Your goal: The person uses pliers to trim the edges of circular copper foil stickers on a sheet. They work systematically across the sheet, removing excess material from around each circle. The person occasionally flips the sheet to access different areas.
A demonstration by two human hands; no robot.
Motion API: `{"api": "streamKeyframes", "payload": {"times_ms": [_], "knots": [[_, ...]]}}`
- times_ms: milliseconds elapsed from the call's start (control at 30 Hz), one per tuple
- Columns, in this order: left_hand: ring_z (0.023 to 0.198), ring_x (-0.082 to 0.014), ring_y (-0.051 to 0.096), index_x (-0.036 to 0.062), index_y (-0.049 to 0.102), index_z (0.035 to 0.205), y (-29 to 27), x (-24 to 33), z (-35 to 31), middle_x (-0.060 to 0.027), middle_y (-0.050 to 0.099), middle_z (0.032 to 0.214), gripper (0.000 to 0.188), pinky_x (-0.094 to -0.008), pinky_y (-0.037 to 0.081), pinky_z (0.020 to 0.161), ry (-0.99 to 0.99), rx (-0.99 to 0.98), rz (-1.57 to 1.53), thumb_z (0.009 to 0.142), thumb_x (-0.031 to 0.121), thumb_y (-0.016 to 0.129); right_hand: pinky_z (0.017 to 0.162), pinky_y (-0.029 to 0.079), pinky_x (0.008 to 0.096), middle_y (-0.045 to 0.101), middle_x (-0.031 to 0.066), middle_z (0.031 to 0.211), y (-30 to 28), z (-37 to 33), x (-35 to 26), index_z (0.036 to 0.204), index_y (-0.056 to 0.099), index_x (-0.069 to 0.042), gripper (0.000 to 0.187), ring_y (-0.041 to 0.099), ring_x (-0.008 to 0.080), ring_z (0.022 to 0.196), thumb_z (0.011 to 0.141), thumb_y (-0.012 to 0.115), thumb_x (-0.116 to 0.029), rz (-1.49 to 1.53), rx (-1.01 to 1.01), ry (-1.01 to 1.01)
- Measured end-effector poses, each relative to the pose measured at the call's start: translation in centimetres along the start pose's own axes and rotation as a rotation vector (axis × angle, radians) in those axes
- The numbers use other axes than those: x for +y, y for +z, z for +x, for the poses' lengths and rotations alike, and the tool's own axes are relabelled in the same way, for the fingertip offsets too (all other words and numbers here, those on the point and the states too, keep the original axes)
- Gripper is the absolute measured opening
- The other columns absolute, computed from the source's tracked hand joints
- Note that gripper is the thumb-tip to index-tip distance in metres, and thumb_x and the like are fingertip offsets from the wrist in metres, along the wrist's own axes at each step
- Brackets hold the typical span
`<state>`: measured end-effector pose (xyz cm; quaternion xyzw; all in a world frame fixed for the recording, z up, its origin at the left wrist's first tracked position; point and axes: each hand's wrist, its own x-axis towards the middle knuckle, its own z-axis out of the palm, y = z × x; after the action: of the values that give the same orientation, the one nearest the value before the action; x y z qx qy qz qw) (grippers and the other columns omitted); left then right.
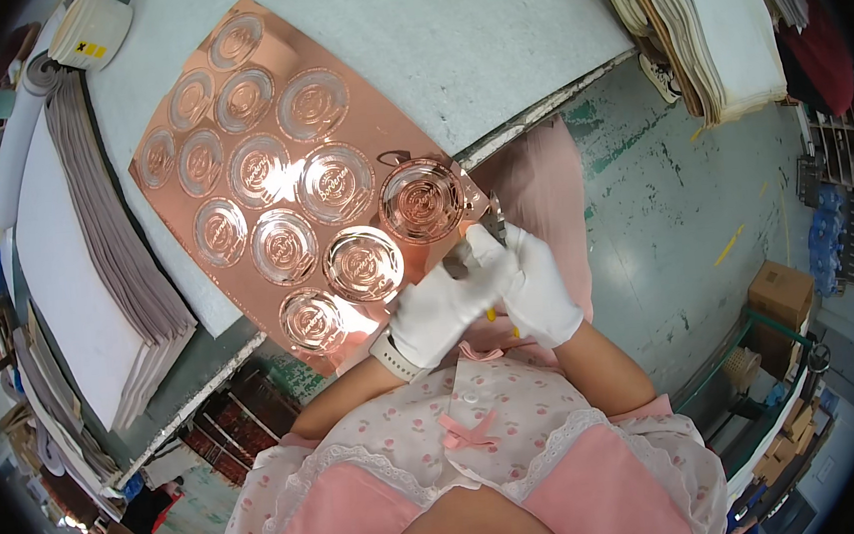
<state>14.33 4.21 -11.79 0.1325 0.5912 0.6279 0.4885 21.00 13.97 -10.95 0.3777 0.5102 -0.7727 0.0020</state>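
A shiny copper-coloured sheet (pixel 241 196) with rows of round embossed medallions lies at an angle on the pale table, its lower corner out past the edge. My left hand (pixel 441 311), in a white glove, is closed at the sheet's lower right edge, beside a medallion (pixel 365 263). Close against it, my white-gloved right hand (pixel 541 293) is closed around a hand tool with a dark metal blade (pixel 495 216). Yellow bits that look like handle ends show below the gloves. Its tip is by the sheet's right corner, near the rightmost medallion (pixel 422 201). My fingers hide most of the tool.
The pale tabletop (pixel 518 19) has a worn edge in front of me. Thick sheet stacks stand at left (pixel 95 253) and upper right (pixel 720 33). A white tub (pixel 92 30) is at the far left. Pink material (pixel 551 187) hangs beside the table. A cardboard box (pixel 780 291) is at right.
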Motion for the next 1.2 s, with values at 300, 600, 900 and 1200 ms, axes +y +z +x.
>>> {"api": "streamKeyframes", "payload": {"times_ms": [300,600,900,1200], "knots": [[0.082,-0.0094,0.053,0.0012,0.048,0.099,2.0,0.1,-0.2,-0.0031,0.054,0.088,0.036,-0.0252,0.044,0.072,0.020,-0.066,-0.251,0.072,0.011,0.070,0.052,0.036,0.0203,0.052,-0.0034,0.067,0.4,0.3,-0.3,0.085,0.058,-0.001,0.023,0.040,0.0024,0.059,0.087,0.058,-0.025,-0.109,0.058,-0.053],[0.090,-0.0086,0.050,0.0015,0.045,0.109,1.2,-1.2,0.1,-0.0020,0.052,0.097,0.038,-0.0252,0.042,0.080,0.057,-0.072,-0.192,0.078,0.009,0.065,0.053,0.038,0.0227,0.051,-0.0023,0.068,0.8,0.6,-0.5,0.088,0.057,-0.003,0.021,0.044,0.0046,0.059,0.088,0.056,-0.023,-0.046,0.058,-0.051],[0.093,-0.0160,0.055,-0.0030,0.039,0.127,-1.9,-1.1,-0.7,-0.0142,0.056,0.109,0.057,-0.0282,0.043,0.085,0.103,0.053,-0.222,0.093,0.043,0.037,0.065,0.045,0.0223,0.056,0.0018,0.085,-3.5,-3.9,2.6,0.105,0.049,0.000,0.033,0.052,0.0088,0.074,0.088,0.056,-0.027,-0.036,-0.267,0.437],[0.072,-0.0146,0.055,-0.0063,0.047,0.115,-1.0,0.9,-0.1,-0.0119,0.059,0.089,0.061,-0.0276,0.044,0.070,-0.150,0.210,-0.398,0.089,0.049,0.042,0.057,0.041,0.0228,0.057,0.0000,0.080,-5.1,-5.9,4.7,0.094,0.053,-0.003,0.022,0.053,0.0062,0.071,0.087,0.058,-0.023,-0.193,-0.418,0.422]]}}
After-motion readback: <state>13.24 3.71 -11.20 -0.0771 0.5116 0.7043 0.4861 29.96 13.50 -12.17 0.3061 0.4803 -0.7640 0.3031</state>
